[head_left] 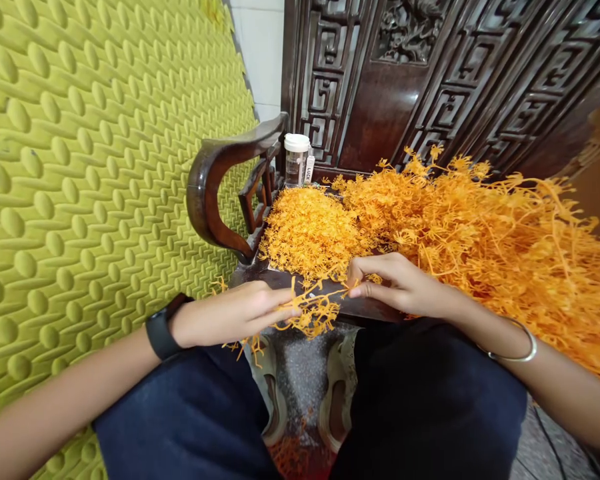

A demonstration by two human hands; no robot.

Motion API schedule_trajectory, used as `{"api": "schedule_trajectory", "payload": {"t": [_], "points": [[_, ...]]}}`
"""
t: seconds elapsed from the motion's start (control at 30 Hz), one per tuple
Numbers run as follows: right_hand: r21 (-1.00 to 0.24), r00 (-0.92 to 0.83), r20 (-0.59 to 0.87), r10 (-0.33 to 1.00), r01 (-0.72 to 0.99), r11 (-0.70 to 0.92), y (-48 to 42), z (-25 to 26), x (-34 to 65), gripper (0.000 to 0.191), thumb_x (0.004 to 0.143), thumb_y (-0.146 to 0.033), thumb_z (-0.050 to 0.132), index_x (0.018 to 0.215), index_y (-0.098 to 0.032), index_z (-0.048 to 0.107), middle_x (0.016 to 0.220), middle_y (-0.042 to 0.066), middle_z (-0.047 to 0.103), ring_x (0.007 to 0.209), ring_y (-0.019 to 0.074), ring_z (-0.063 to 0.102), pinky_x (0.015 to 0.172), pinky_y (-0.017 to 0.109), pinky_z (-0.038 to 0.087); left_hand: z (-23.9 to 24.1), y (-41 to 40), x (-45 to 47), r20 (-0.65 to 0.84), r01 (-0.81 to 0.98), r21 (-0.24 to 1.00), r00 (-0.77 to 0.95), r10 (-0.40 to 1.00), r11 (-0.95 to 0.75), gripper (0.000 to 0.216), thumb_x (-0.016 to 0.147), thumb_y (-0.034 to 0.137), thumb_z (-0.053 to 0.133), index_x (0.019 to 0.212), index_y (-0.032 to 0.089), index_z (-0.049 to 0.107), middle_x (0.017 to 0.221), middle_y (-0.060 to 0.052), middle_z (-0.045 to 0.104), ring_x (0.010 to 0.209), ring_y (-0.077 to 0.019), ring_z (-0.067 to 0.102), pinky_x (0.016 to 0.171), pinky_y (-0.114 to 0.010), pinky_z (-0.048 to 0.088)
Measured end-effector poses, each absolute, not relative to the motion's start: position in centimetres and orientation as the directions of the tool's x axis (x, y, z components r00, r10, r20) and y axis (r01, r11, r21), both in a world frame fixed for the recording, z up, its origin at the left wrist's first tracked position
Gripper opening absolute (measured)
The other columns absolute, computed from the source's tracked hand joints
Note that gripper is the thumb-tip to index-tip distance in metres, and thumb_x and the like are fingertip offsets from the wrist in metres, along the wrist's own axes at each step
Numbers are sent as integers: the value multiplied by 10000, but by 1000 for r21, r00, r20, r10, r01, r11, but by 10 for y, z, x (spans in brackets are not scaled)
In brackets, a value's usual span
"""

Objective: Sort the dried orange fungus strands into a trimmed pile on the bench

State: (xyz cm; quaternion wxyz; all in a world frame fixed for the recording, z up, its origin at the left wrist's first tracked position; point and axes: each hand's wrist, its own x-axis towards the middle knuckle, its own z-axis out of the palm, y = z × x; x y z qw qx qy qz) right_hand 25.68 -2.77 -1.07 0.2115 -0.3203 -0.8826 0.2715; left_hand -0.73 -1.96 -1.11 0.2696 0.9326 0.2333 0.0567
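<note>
My left hand [235,312] is closed on an orange stringy sprig [317,319], whose thin stems and curly tips hang from the fingers. With thumb and forefinger, my right hand [397,283] pinches the end of one stem, which runs between the two hands. Just beyond them, on the dark wooden seat [365,307], lies a mound of small orange curly pieces [313,230]. To the right is a large heap of orange branching sprigs [495,247]. Some strands also hang below my left hand, and its palm is hidden.
A clear jar with a white lid [297,157] stands behind the mound. The curved wooden armrest [200,193] is at the left, before a yellow-green bumpy sheet [95,167]. A carved wooden backrest [380,113] rises behind. Orange-red bits [300,457] lie on the floor between the shoes.
</note>
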Motion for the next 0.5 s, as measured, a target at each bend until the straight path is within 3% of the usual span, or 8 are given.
{"api": "schedule_trajectory", "payload": {"t": [0.23, 0.4, 0.5], "points": [[-687, -636, 215, 741, 441, 577, -22, -15, 267, 205, 859, -293, 570, 713, -150, 556, 679, 7, 592, 637, 87, 559, 601, 202, 425, -11, -25, -15, -53, 418, 523, 886, 461, -743, 386, 957, 374, 296, 769, 157, 554, 554, 34, 429, 498, -89, 436, 517, -195, 336], [-857, -198, 328, 924, 349, 379, -15, -23, 310, 214, 797, -338, 635, 687, -184, 536, 636, -5, 575, 535, 102, 552, 523, 241, 460, -18, -22, -46, 45, 523, 547, 761, 647, -653, 384, 939, 384, 308, 781, 181, 594, 638, 13, 569, 610, -120, 528, 600, -210, 404], [-861, -104, 288, 952, 408, 305, -14, -24, 316, 172, 750, -346, 679, 747, -193, 601, 637, 1, 592, 537, 113, 564, 527, 259, 481, -20, -20, -55, 102, 544, 540, 715, 692, -642, 379, 926, 411, 332, 808, 186, 612, 676, 9, 600, 638, -132, 555, 629, -231, 412]]}}
